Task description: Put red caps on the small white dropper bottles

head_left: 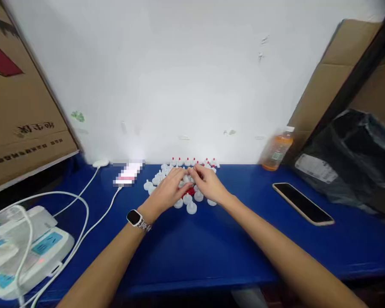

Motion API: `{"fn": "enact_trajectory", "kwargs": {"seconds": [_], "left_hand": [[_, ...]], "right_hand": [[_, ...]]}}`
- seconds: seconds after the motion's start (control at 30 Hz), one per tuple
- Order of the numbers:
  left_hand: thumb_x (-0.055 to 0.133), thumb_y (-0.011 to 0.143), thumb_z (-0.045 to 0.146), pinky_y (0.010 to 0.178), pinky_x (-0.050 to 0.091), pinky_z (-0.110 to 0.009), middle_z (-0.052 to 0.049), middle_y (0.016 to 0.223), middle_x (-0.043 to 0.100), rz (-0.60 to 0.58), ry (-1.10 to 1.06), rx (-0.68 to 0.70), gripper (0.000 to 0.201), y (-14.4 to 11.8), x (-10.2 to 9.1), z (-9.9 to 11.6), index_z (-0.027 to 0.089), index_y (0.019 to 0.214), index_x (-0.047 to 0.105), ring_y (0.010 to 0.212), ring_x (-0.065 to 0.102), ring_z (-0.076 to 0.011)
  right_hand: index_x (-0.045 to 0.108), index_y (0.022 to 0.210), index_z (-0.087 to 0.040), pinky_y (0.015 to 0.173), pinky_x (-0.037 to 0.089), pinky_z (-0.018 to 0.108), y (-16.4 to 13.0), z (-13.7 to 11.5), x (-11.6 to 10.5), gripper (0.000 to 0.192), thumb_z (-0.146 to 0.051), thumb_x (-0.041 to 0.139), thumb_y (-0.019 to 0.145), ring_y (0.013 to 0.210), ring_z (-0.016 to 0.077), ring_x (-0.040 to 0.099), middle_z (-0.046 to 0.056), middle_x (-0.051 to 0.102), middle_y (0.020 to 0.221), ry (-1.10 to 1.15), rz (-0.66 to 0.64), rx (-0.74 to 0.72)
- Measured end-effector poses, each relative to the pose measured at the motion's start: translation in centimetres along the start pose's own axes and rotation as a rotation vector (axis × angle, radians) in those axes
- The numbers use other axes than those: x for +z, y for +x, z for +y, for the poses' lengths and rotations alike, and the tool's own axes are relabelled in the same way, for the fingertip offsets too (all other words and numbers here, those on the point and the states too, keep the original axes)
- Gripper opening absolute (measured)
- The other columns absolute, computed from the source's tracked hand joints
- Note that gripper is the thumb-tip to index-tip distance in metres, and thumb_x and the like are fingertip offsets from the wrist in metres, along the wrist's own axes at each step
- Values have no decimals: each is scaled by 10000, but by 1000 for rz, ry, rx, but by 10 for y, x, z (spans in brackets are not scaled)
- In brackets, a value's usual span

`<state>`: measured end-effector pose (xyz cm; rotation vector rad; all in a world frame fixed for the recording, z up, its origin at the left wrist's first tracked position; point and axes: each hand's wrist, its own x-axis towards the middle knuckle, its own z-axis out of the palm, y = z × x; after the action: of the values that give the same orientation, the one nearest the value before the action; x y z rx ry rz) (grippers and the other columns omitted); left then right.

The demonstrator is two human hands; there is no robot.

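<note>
Sitting on a glossy blue tabletop [195,252]: frosted plastic nozzle caps [191,208], round-based, thin-spouted, around little red pieces [190,192]. Left hand [170,188] and right hand [211,184] meet over them, half-curled; can't tell if either's gripping one.

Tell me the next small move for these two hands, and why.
Probably press a red tip onto a bare white spouted cap, using the left hand and right hand together. They meet over the pile, loose red tips lie close by, and the nearest caps are bare, while a red-tipped row stands by the wall. Whether they already hold a piece is unclear.
</note>
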<state>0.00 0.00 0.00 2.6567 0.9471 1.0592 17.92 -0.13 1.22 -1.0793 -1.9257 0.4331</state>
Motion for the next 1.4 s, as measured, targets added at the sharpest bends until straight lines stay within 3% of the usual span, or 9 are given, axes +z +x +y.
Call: {"fn": "enact_trajectory", "kwargs": {"seconds": [0.17,0.37,0.5,0.63,0.73,0.9,1.03,1.23,1.4], "left_hand": [[558,959,372,856,488,-365,-58,1030,613,67,-13,-5,308,2,-6,-5,217,1224,538,950,575,-209],[526,976,327,956,460,-420,-91,1148,622,37,171,117,311,6,-25,7,198,1258,540,1104,529,-248],[543,965,344,926,461,-392,-83,1108,640,77,80,71,294,7,-23,11,196,1217,575,1052,552,-237],[456,987,448,754,484,-310,-37,841,636,147,-272,-179,331,6,-25,-4,174,1029,637,786,590,-174],[334,1008,502,744,482,-295,-36,813,618,338,-430,-299,468,4,-37,-20,163,892,636,744,572,-154],[573,909,480,708,468,-277,-17,889,644,139,-225,-335,372,-2,-40,-19,214,1162,636,781,584,-159],[622,876,477,770,493,-322,-43,1022,676,30,-147,-308,402,-2,-23,-11,225,1189,627,825,607,-177],[660,861,446,802,501,-336,-55,1102,690,144,-137,-256,432,2,0,-3,223,1223,582,879,618,-186],[618,877,497,747,494,-333,-57,1121,678,213,-51,-320,394,1,-7,-7,220,1158,596,881,613,-196]], "right_hand": [[379,658,-205,572,264,266,-3,5,3,419,-457,335,990,577,120,373,-40,387,584,40,-10,37],[325,617,-225,504,230,268,5,8,12,420,-503,406,922,504,110,284,-53,298,540,375,-39,283],[303,616,-232,482,212,264,6,0,10,406,-488,443,898,476,99,233,-69,241,531,552,-85,327],[316,608,-224,502,229,266,3,-2,-1,443,-511,379,939,505,107,266,-52,278,535,320,23,241],[320,618,-217,525,259,265,1,4,-8,446,-495,346,966,529,112,322,-40,340,548,151,115,183],[562,717,-188,588,342,262,-1,10,-5,278,-399,551,897,593,126,500,-19,573,625,-56,-130,73],[663,978,-184,621,404,268,-1,11,-6,252,-399,562,895,620,140,558,3,660,693,69,-101,113],[607,885,-189,638,476,266,-1,18,-3,263,-445,647,836,674,162,650,19,694,728,423,-42,120],[654,870,-167,659,472,247,41,41,-6,132,-287,611,835,716,155,650,40,708,777,9,126,121]]}}
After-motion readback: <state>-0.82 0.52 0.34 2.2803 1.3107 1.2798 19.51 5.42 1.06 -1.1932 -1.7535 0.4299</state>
